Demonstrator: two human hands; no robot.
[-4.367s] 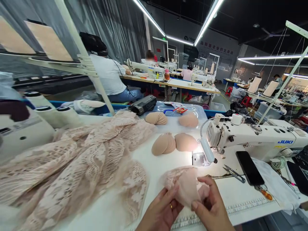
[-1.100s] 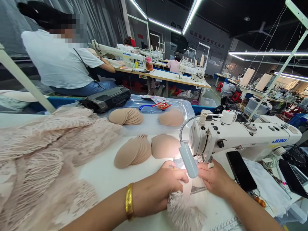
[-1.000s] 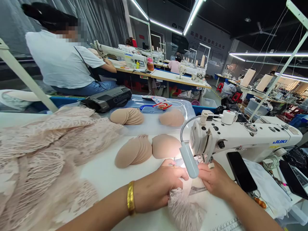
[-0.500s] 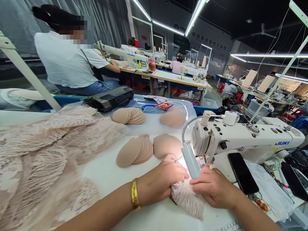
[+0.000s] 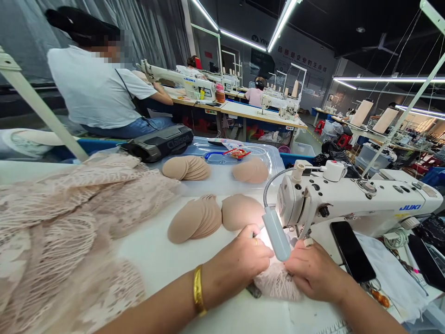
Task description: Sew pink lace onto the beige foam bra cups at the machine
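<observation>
Under the head of the white sewing machine (image 5: 361, 204) lies a small piece of pale pink lace (image 5: 278, 282). My left hand (image 5: 243, 255), below a gold bangle, is closed on the lace's left side. On its right side my right hand (image 5: 311, 266) is closed with bent fingers, close beside the needle area. A grey lamp (image 5: 277, 234) on a bent metal neck lights the spot and hides part of the lace and the fingertips. Beige oval pads (image 5: 189, 221) lie fanned out left of the machine, beside another beige pad (image 5: 241, 211).
A large heap of lace (image 5: 69, 222) covers the table's left side. More beige pads (image 5: 187, 167) lie on a clear plastic lid at the back. A black phone (image 5: 352, 250) and white cloth lie right. A person (image 5: 100, 88) sits beyond the table.
The lace between my hands has bunched up and its lower edge has drawn upward. Both hands have shifted slightly to the right.
</observation>
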